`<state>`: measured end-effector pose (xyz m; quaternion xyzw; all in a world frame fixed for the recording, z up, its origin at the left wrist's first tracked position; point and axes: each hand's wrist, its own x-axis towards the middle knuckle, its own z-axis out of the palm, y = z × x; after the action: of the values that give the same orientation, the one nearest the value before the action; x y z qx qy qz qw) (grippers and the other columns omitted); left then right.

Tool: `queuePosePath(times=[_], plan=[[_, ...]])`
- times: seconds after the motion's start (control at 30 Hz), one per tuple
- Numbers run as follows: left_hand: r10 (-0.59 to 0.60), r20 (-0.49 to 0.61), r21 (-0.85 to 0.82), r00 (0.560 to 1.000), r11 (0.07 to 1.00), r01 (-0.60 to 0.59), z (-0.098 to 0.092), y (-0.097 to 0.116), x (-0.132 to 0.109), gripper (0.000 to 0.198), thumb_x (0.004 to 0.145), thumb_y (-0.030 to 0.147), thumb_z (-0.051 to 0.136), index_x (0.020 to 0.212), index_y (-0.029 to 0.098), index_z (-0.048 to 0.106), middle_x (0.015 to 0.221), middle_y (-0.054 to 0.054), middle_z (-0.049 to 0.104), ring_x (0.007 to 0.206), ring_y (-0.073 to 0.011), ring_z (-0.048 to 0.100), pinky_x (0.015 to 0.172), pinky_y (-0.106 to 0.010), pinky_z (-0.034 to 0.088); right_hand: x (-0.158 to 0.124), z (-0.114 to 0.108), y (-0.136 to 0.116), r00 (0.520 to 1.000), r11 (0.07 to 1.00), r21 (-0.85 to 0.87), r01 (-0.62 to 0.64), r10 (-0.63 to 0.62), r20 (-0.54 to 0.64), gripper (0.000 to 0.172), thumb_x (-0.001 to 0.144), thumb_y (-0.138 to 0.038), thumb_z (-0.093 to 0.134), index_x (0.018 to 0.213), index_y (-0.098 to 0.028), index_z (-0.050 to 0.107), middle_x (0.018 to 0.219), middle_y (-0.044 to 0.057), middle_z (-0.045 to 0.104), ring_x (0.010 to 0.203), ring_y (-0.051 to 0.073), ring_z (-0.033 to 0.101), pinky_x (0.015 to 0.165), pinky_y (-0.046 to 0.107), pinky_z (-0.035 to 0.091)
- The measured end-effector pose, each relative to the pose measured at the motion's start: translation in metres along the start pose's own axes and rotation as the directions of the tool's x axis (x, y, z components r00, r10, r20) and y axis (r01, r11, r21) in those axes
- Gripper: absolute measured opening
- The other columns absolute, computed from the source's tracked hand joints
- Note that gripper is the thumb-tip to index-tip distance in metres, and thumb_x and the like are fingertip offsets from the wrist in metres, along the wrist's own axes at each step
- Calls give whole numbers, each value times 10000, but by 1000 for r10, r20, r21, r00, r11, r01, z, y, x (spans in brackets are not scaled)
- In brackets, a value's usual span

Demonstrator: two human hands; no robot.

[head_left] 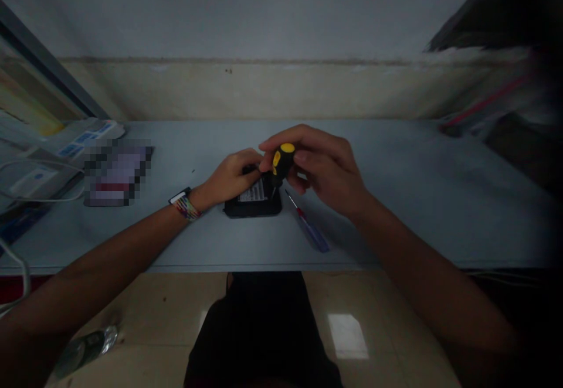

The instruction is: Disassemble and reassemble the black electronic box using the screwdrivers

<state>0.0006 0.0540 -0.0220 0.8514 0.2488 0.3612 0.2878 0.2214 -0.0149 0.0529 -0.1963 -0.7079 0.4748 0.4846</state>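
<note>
A flat black device (254, 208) with rounded corners and a printed white label lies on the table; its exact kind I cannot make out. Over its far left part is my left hand (235, 174), thumb and fingers closed around it and holding it down. My right hand (328, 168) grips a stubby black-and-yellow screwdriver (284, 159) between thumb and fingers. Its shaft points down at the right side of the device, and whether the tip touches is unclear. Just right of the device lies a second screwdriver (313, 232) with a translucent purple handle, below my right hand.
A pale table (185, 244) runs along a wall. To the left are a pixelated phone-like object (116, 174), a white power strip (94, 136) and a white cable (48, 199). A plastic bottle (88, 350) lies on the floor. Blurred dark items (523, 142) stand at the right.
</note>
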Motion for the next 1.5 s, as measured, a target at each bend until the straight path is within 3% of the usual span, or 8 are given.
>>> queuePosePath(times=[0.13, 0.37, 0.63, 0.87, 1.07, 1.23, 1.33, 1.5], plan=[[-7, -9, -2, 1000, 1000, 7, 0, 2, 1, 138, 961, 141, 633, 1003, 193, 754, 971, -31, 766, 903, -185, 707, 873, -336, 550, 1, 1, 4, 1000, 1000, 18, -5, 6, -9, 333, 1098, -485, 636, 1186, -183, 747, 957, 55, 748, 654, 125, 575, 475, 238, 388], [-26, 8, -27, 1000, 999, 26, -2, 6, 2, 153, 983, 193, 639, 1079, 180, 757, 1039, -65, 775, 945, -203, 707, 870, -349, 554, 6, 7, 4, 995, 998, 38, -44, 48, -88, 458, 850, -402, 962, 1015, -269, 556, 819, -36, 701, 649, 128, 588, 556, 245, 483], [-26, -5, -20, 1000, 999, 26, 1, 0, 0, 196, 956, 152, 639, 1111, 183, 755, 1021, -52, 761, 938, -200, 707, 849, -341, 569, 4, 4, 0, 996, 998, -34, 44, -46, -78, 260, 960, -369, 856, 1107, -200, 724, 1061, 46, 771, 630, 86, 561, 476, 225, 406], [-15, 16, 8, 1000, 1000, 15, -1, 3, 1, 134, 968, 162, 635, 1021, 191, 755, 969, -41, 758, 926, -195, 704, 857, -342, 567, 0, -2, 4, 1000, 1000, -11, 4, -4, -4, 399, 1071, -541, 679, 1218, -184, 776, 989, 59, 763, 611, 103, 555, 459, 230, 397], [-20, 3, -9, 1000, 1000, 20, -2, 4, 1, 148, 979, 181, 633, 1058, 200, 756, 1021, -47, 770, 958, -200, 711, 873, -346, 575, 3, 7, 1, 997, 1000, -26, 16, -18, -71, 434, 950, -549, 858, 1189, -227, 694, 942, 29, 712, 747, 144, 656, 571, 242, 498], [-13, -6, -23, 1000, 1000, 13, -2, 4, 2, 152, 971, 185, 655, 1086, 193, 755, 1008, -54, 769, 940, -205, 709, 861, -351, 574, 3, 10, 4, 990, 1000, 13, -18, 19, -141, 446, 861, -458, 962, 1061, -269, 611, 847, -26, 690, 622, 121, 557, 517, 248, 460], [-21, -5, -32, 1000, 999, 21, -2, 3, 1, 152, 969, 198, 666, 1092, 193, 755, 987, -52, 766, 937, -210, 709, 850, -350, 575, 3, 9, 2, 988, 999, -13, -36, 33, -153, 394, 866, -417, 955, 1037, -267, 633, 872, -12, 722, 626, 131, 551, 493, 254, 448], [-7, 12, -45, 1000, 999, 8, -1, 2, 1, 185, 942, 156, 626, 1073, 197, 751, 1023, -48, 762, 975, -207, 713, 874, -346, 582, 3, 6, -4, 991, 993, -111, 48, -61, -117, 242, 928, -345, 869, 1080, -196, 752, 1057, 62, 777, 667, 107, 582, 503, 239, 455]])
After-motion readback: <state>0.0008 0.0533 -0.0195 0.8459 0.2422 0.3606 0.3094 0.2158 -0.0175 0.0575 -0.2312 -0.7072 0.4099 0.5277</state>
